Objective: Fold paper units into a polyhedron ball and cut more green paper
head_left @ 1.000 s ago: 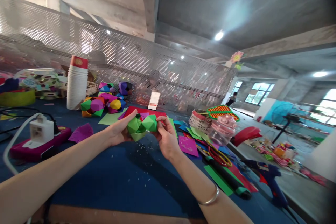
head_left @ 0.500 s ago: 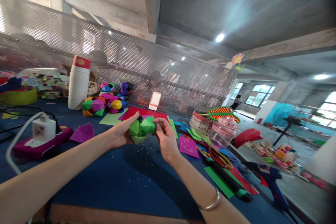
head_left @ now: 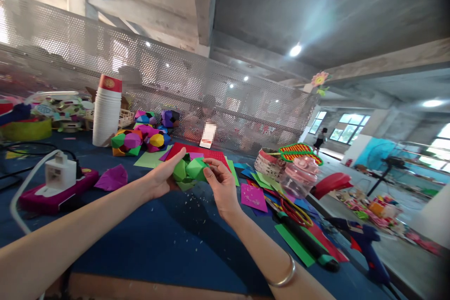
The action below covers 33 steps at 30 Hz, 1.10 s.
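Note:
Just above the blue table (head_left: 140, 243), a folded green paper shape (head_left: 189, 171) with several facets is held between both hands. My left hand (head_left: 162, 176) cups it from the left, thumb up along its side; the fingers behind it are hidden. With thumb and fingertips, my right hand (head_left: 222, 187) pinches its right edge. Beyond it lies red paper (head_left: 204, 151). A magenta paper sheet (head_left: 253, 198) lies to the right of my right hand, and a crumpled purple paper piece (head_left: 111, 177) is left of my left hand.
Finished multicoloured paper balls (head_left: 128, 142) and stacked paper cups (head_left: 107, 115) stand back left. A purple power strip (head_left: 45, 199) is at left. On the right are scissors (head_left: 297, 211), a clear jar (head_left: 298, 178) and a blue glue gun (head_left: 365, 241). A perforated screen (head_left: 225, 98) stands behind.
The fingers of my right hand have shifted slightly on the green paper shape's right edge. The shape has turned a little; my left hand stays around it.

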Available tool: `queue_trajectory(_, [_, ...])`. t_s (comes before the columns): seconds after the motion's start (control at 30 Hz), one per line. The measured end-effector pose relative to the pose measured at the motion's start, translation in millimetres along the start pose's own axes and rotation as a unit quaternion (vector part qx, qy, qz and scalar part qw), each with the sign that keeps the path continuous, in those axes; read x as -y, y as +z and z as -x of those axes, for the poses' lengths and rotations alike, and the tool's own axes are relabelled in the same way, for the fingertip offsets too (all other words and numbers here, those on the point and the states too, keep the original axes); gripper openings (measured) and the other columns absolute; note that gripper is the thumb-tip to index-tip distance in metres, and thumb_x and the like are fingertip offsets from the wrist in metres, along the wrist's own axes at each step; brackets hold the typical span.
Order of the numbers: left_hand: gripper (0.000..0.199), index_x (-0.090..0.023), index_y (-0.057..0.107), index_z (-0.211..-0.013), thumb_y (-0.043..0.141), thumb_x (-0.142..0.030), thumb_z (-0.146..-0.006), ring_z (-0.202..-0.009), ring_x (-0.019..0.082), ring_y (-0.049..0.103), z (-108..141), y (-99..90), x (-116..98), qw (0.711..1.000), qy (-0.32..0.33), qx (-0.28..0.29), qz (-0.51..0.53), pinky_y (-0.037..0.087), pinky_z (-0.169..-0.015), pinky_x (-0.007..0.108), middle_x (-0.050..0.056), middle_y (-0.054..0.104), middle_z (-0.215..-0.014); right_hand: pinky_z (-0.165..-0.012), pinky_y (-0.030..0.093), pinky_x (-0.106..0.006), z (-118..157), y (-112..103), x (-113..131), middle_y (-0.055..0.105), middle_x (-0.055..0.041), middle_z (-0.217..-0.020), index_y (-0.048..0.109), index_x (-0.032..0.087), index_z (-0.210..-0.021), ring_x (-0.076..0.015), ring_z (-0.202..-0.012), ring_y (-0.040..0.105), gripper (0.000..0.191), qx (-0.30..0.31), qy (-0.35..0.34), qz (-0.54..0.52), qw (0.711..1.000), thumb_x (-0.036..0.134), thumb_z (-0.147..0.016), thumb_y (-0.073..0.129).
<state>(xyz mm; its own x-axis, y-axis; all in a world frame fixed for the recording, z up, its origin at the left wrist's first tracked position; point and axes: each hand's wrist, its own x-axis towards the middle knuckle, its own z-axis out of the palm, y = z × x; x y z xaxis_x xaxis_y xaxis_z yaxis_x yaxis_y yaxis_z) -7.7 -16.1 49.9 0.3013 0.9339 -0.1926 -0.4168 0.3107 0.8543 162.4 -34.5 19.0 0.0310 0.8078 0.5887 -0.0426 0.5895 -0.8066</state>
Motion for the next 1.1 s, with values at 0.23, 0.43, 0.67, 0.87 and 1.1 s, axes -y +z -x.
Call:
queue_trajectory(0.23, [0.042,-0.013,0.074,-0.088,0.058,-0.050,-0.099,-0.061,0.023,0.073,-3.5,-1.8,1.8,1.000,0.011,0.004,0.007,0.064,-0.055,0.037,0.010,0.078,-0.078,-0.082,0.057,-0.039,0.8,-2.4,-2.8,0.079,-0.0007,-0.098,0.081,0.030,-0.109,-0.0224,-0.087,0.069,0.030,0.009,-0.011,0.065,0.998,0.041,-0.081,0.077])
queue_trajectory(0.43, [0.039,-0.012,0.073,-0.086,0.062,-0.048,-0.097,-0.059,0.024,0.072,-3.9,-1.9,3.4,1.000,0.010,-0.005,0.005,0.064,-0.055,0.039,0.011,0.078,-0.076,-0.099,0.056,-0.048,1.3,-3.0,-3.8,0.079,0.0000,-0.112,0.080,0.032,-0.110,-0.0283,-0.109,0.072,0.028,0.034,-0.020,0.075,0.996,0.039,-0.083,0.074])
queue_trajectory(0.67, [0.035,-0.013,0.073,-0.090,0.064,-0.046,-0.096,-0.057,0.024,0.072,-3.7,-0.1,4.6,1.000,0.015,-0.005,0.013,0.063,-0.054,0.039,0.010,0.078,-0.075,-0.097,0.058,-0.046,1.4,-4.9,-4.6,0.080,-0.0003,-0.111,0.079,0.033,-0.113,-0.0270,-0.105,0.073,0.029,0.045,-0.036,0.104,0.993,0.039,-0.085,0.072])
queue_trajectory(0.87, [0.035,-0.012,0.073,-0.091,0.063,-0.045,-0.097,-0.058,0.023,0.072,-4.6,-1.4,5.5,1.000,0.020,0.001,0.015,0.062,-0.053,0.036,0.011,0.078,-0.076,-0.091,0.058,-0.043,2.3,-5.6,-6.0,0.080,-0.0013,-0.107,0.079,0.032,-0.115,-0.0248,-0.098,0.073,0.030,0.042,-0.048,0.116,0.991,0.039,-0.087,0.071])
queue_trajectory(1.1, [0.036,-0.013,0.073,-0.092,0.064,-0.048,-0.096,-0.060,0.023,0.073,-4.4,-2.5,4.2,0.999,0.037,0.034,0.015,0.063,-0.056,0.037,0.011,0.079,-0.081,-0.092,0.056,-0.045,3.1,-7.1,-2.9,0.078,-0.0022,-0.108,0.077,0.034,-0.119,-0.0255,-0.100,0.070,0.030,0.049,-0.062,0.124,0.989,0.041,-0.091,0.070])
